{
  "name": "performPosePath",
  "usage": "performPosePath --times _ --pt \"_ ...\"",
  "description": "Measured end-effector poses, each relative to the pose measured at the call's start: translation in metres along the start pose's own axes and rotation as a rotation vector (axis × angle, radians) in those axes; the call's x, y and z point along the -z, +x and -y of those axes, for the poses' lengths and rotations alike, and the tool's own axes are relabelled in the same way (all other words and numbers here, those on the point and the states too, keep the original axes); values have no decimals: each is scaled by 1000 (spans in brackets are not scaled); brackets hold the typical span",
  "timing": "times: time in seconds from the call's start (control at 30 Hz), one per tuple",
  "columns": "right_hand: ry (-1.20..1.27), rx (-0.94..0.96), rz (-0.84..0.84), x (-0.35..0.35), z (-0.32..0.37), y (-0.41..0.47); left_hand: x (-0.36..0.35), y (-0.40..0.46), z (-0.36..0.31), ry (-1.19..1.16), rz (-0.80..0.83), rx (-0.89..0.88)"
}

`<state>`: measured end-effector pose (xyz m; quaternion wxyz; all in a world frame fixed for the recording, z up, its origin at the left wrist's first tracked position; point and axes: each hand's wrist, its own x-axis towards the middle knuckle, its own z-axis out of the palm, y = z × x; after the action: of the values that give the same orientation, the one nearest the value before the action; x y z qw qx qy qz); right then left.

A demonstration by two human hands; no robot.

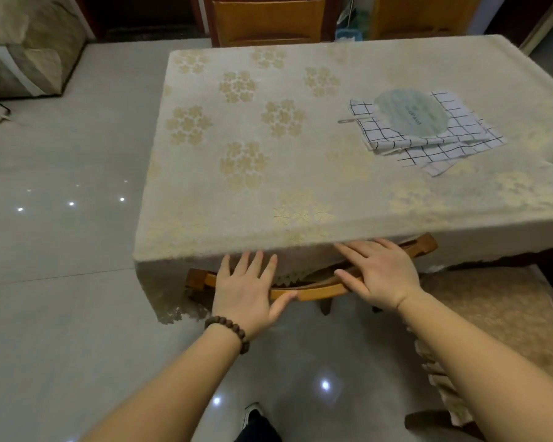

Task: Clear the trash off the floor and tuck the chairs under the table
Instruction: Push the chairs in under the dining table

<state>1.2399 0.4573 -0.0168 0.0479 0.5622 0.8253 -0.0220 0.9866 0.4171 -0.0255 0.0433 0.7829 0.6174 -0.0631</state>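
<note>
A wooden chair stands pushed in at the near side of the table; only its curved backrest shows below the hanging cream tablecloth. My left hand lies flat on the backrest's left part, fingers straight and spread, thumb along the rail. My right hand presses on the backrest's right part with straight fingers against the cloth edge. The chair's seat is hidden under the table. No trash shows on the visible floor.
Two more wooden chairs stand at the table's far side. A checked cloth and a round pale fan lie on the table. A cushioned chair is at my right, a sofa far left.
</note>
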Motion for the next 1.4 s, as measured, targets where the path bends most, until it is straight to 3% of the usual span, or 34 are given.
performPosePath --times 0.33,0.47,0.67,0.8,1.0,1.4 --pt "81 -62 -117 -10 37 12 -4 8 38 20 -74 46" --pt "45 -44 -62 -9 31 9 -4 9 33 23 -119 44" --pt "-37 -75 109 1 36 7 5 7 31 66 2 54" --pt "70 -157 65 10 43 -17 19 -1 9 -45 -21 63" --pt "291 -438 -124 8 25 -108 33 -12 -74 -143 -145 -126" --pt "452 -1240 -256 -16 -6 -350 16 -65 -295 -255 -5 -729"
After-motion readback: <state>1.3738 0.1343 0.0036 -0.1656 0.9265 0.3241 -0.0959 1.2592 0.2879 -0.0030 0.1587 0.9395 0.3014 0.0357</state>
